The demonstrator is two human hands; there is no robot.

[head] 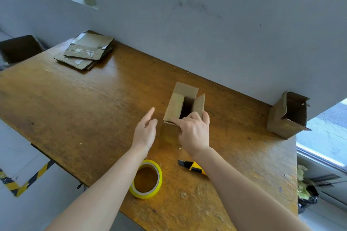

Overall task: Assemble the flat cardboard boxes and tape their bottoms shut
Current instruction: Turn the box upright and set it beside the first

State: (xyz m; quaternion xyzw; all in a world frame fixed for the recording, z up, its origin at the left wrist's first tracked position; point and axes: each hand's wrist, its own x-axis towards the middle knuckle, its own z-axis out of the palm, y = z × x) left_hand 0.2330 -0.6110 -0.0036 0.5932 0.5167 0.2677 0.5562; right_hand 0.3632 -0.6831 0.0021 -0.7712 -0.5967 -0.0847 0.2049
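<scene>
Folding flaps on the cardboard box [175, 107] at frame centre, the right hand [195, 133] curls its fingers over the near edge. The left hand [145, 131] hovers beside it, fingers straight, holding nothing. The flaps should probably be pressed flush before fetching the yellow tape roll [146, 179] lower on the tabletop [84, 108].

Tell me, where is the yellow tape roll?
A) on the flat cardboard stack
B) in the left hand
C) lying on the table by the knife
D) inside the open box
C: the tape roll lies on the table beside the utility knife, while the left hand and right hand are up by the box.
</scene>
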